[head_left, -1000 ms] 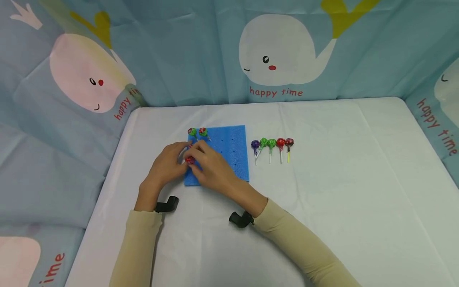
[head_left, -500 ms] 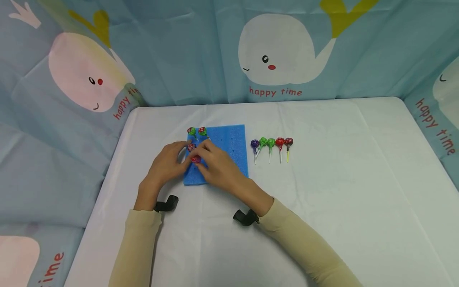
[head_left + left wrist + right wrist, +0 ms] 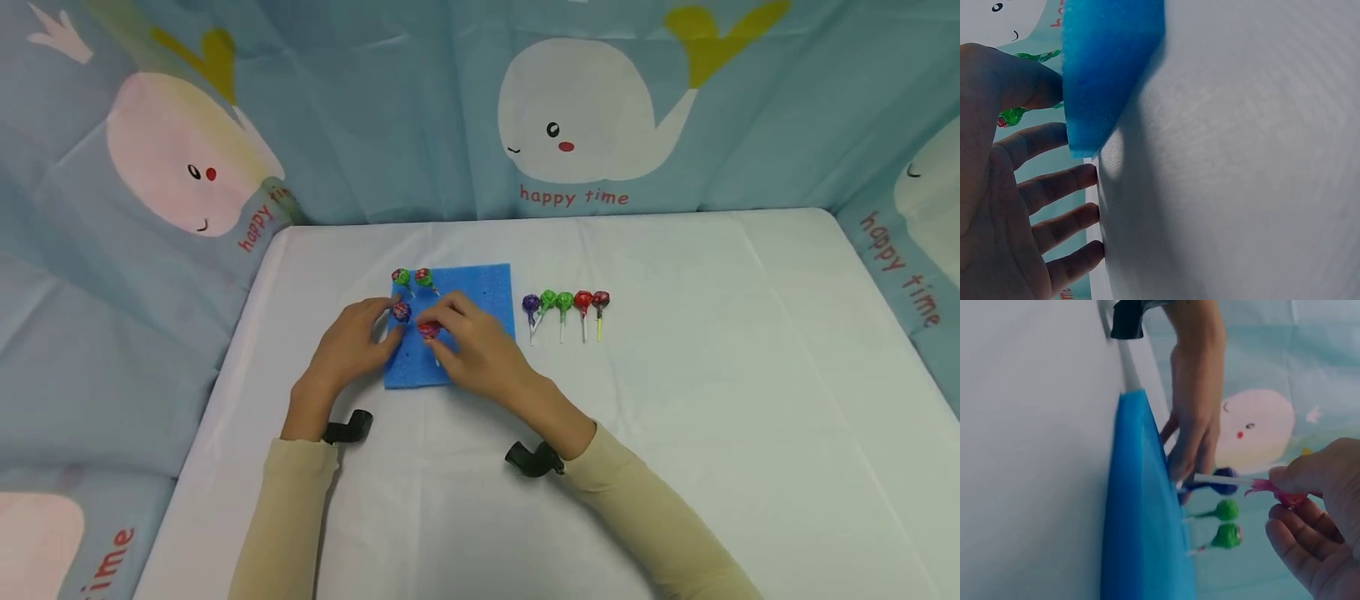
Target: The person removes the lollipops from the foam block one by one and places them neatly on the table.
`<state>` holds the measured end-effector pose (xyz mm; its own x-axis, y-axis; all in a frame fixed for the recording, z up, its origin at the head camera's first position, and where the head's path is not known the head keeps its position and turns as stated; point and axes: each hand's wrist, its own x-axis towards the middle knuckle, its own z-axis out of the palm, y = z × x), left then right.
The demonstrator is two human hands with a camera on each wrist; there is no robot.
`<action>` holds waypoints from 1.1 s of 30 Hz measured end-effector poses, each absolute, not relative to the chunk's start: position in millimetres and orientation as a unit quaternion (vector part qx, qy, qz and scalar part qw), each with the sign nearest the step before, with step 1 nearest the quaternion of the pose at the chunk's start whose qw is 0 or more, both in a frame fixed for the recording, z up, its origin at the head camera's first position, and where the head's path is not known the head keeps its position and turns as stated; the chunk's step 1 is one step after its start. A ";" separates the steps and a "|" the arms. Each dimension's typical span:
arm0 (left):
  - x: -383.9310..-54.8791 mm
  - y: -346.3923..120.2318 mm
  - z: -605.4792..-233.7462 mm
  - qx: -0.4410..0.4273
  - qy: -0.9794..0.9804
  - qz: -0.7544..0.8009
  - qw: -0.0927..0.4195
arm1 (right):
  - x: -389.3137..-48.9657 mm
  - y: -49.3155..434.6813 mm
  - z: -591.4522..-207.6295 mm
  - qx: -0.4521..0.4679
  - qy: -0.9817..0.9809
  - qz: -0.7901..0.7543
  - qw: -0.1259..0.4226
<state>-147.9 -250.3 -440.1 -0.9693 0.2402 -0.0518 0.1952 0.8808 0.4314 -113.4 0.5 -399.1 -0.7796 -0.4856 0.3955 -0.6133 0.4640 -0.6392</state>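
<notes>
Lollipop [image 3: 429, 331], head partly hidden, is pinched in the right hand [image 3: 483, 350]; the left hand [image 3: 348, 337], fingers extended, touches blue foam [image 3: 480, 283].

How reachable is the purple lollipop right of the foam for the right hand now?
Probably not graspable: the right hand pinches a red lollipop, though nothing visible blocks its way to the purple lollipop.

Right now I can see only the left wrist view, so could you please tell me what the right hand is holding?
Observer: The right hand pinches a pink-and-red lollipop.
Operator: Thank you. Which lollipop is nearest the left hand?
Observer: A purple lollipop, standing in the blue foam block beside the left hand.
Operator: And are any off the block?
Observer: Yes, five more lollipops lie in a row on the white table.
</notes>
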 end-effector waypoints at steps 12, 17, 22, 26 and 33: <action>-145.2 -259.7 -434.3 0.096 0.971 0.214 0.052 | -118.7 35.1 -399.5 0.305 -0.858 0.405 0.087; -146.1 -260.8 -436.6 0.098 0.970 0.216 0.047 | -120.1 53.7 -399.1 0.294 -0.860 0.410 0.077; -148.6 -254.6 -441.6 0.106 0.969 0.215 0.052 | -117.3 75.4 -398.0 0.274 -0.863 0.418 0.076; -149.3 -250.8 -442.3 0.104 0.970 0.213 0.054 | -114.8 89.2 -399.2 0.263 -0.863 0.425 0.078; -148.3 -249.3 -440.9 0.096 0.971 0.209 0.060 | -118.5 108.3 -404.7 0.251 -0.869 0.417 0.085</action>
<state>-148.3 -249.3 -440.9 -0.9744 0.2115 -0.0764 0.1614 0.8943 0.4173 -118.5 108.3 -404.7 -0.8591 -0.3658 0.3579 -0.5081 0.5260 -0.6821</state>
